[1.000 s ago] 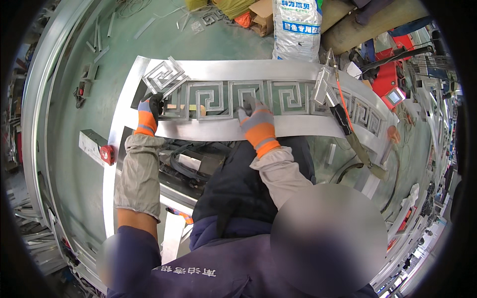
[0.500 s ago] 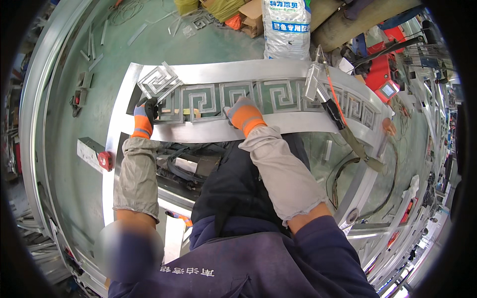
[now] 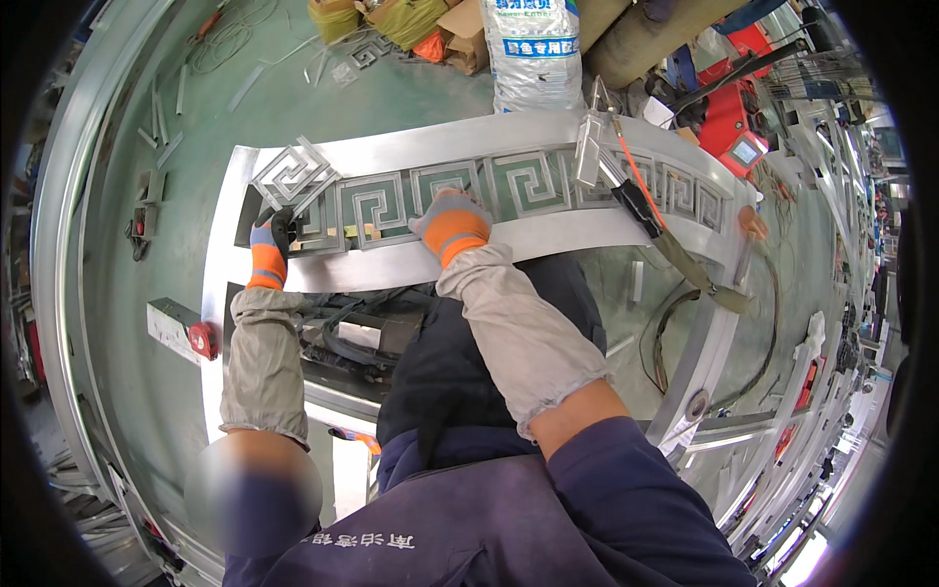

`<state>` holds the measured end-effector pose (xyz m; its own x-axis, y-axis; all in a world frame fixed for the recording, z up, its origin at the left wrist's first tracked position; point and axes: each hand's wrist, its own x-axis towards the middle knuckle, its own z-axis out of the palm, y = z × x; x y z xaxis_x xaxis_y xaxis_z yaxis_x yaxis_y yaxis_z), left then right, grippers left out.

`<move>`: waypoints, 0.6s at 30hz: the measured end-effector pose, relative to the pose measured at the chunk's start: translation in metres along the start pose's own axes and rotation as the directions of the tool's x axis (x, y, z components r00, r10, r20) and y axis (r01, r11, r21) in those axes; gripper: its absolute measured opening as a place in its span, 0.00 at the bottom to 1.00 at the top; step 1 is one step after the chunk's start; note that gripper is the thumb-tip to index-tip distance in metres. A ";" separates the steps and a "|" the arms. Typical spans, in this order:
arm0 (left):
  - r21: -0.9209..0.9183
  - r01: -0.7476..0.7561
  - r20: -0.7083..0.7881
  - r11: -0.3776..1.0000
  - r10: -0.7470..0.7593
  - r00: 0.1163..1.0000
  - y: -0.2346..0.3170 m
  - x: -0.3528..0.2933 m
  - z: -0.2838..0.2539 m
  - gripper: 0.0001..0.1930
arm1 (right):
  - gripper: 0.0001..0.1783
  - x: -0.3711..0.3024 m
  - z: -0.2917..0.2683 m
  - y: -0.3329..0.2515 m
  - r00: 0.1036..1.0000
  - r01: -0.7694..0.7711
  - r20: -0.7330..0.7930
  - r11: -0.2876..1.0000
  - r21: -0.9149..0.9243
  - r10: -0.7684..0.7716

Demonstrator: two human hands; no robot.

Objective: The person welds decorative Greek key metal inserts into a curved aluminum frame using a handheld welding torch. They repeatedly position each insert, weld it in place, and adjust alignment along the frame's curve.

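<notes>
A curved silver metal frame [image 3: 391,269] lies before me, with a row of square-spiral fretwork panels set along its band. My left hand [image 3: 270,252], in an orange and grey glove, is closed at the left edge of the leftmost fretwork panel [image 3: 321,223]. Just above it, a loose fretwork piece [image 3: 293,176] rests tilted across the frame's upper left corner. My right hand [image 3: 453,223], gloved alike, lies with curled fingers over the lower part of another fretwork panel [image 3: 442,180]; what its fingers grip is hidden.
Across the frame's right part lies a torch-like tool with a black grip [image 3: 638,208] and sleeved cable, beside a short silver block [image 3: 589,147]. A red tape measure [image 3: 202,339] sits on a metal tube at left. Beyond the frame stand a white sack [image 3: 533,73] and a red machine [image 3: 729,132].
The view has shifted, carrying most of the scene left. My right hand has moved slightly left along the fretwork. My left hand stays by the leftmost panel.
</notes>
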<state>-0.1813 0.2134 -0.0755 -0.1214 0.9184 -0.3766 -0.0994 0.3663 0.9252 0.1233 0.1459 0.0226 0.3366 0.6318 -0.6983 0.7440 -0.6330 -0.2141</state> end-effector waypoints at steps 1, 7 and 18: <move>-0.028 -0.032 -0.004 0.999 0.032 0.999 0.000 -0.003 0.005 0.07 | 0.29 0.000 -0.002 0.000 1.000 -0.014 0.009 1.000 -0.001 0.014; 0.175 -0.033 -0.019 0.984 0.037 0.999 -0.023 0.016 -0.017 0.09 | 0.29 -0.002 -0.010 -0.002 0.999 0.036 0.006 0.999 -0.034 -0.036; 0.283 -0.181 0.154 0.942 0.141 0.978 0.001 -0.014 0.003 0.12 | 0.29 0.013 -0.006 -0.002 0.998 0.058 -0.003 0.995 -0.084 -0.058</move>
<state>-0.1763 0.2010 -0.0688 0.0194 0.9729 -0.2305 0.2078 0.2216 0.9527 0.1294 0.1585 0.0182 0.2945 0.6689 -0.6826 0.8083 -0.5554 -0.1956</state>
